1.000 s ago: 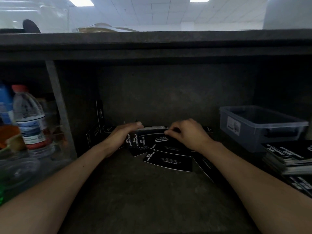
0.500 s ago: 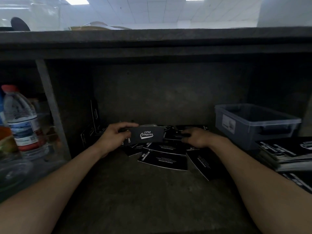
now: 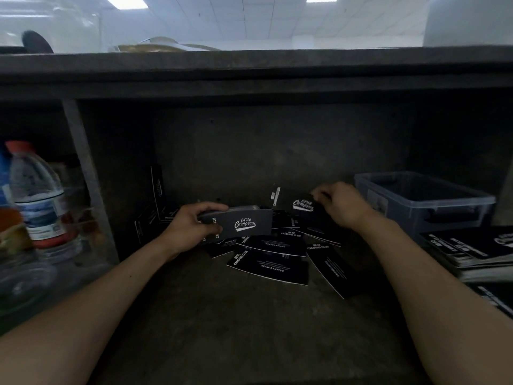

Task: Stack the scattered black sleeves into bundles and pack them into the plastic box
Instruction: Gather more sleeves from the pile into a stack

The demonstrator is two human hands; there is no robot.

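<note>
Several black printed sleeves lie scattered on the dark shelf at the middle. My left hand grips a small bundle of sleeves by its left end, held just above the pile. My right hand pinches one more sleeve by its right edge, lifted off the pile and turned face on. A translucent plastic box stands to the right, and I see nothing inside it. A stacked bundle of sleeves lies in front of the box.
A water bottle with a red cap stands behind a clear partition at the left. More sleeves lean against the left wall of the shelf. A dark ledge overhangs the shelf. Bare shelf surface lies in front of the pile.
My left hand lifted a bundle of sleeves off the pile. My right hand let go of that bundle, reached into the pile and raised a single sleeve toward the right.
</note>
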